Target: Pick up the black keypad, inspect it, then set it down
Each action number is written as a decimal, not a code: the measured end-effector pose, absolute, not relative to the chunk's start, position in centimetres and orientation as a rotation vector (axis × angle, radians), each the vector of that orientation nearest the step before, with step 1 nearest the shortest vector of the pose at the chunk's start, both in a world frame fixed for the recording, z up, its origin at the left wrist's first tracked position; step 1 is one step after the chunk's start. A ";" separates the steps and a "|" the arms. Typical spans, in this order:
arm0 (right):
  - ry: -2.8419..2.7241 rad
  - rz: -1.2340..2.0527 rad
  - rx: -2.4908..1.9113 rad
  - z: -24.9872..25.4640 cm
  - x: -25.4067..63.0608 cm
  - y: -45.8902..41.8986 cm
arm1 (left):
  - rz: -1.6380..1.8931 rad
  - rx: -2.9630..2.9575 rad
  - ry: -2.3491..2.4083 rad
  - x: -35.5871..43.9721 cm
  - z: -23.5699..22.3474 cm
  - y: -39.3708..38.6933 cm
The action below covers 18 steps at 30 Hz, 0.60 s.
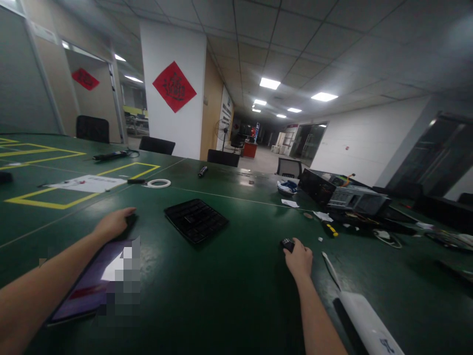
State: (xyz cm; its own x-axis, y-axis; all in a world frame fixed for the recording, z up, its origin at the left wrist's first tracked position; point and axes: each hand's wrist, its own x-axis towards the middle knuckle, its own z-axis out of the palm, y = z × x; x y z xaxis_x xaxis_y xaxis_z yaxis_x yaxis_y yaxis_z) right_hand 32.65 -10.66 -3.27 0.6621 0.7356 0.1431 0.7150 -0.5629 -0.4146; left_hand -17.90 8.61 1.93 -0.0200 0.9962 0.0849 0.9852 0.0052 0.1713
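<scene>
My left hand [113,225] rests at the left with its index finger stretched out; the other fingers are partly hidden, and a dark patch lies beneath them. Below that wrist is a tablet-like flat item [86,291] with a purple surface, partly blurred out. My right hand [300,259] is closed around a small black object [287,244] with light markings on top, close to the table surface. Between the hands, and farther off, lies a black square panel [195,220] with a grid pattern, apart from both.
A white oblong device [365,320] with a cable lies beside my right forearm. An opened computer case [343,192], loose parts and a yellow-black tool [331,230] occupy the right. White tape ring [158,183], paper [92,183] and yellow-taped outlines are at left; chairs line the far edge.
</scene>
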 end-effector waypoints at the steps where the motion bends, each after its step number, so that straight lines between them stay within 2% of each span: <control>1: -1.135 0.060 -2.436 -3.3 32.6 -10.6 | 0.244 2.201 2.177 -18.2 1.7 8.8; 6: -1.125 0.087 -2.447 -3.0 32.5 -10.8 | 0.113 2.157 2.305 -18.9 2.3 9.6; 8: -1.129 0.084 -2.434 -3.0 32.5 -10.8 | 0.160 2.066 2.281 -18.8 2.4 9.4; 18: -1.156 0.074 -2.413 -3.6 33.0 -10.7 | 0.995 1.621 2.016 -14.7 4.9 9.6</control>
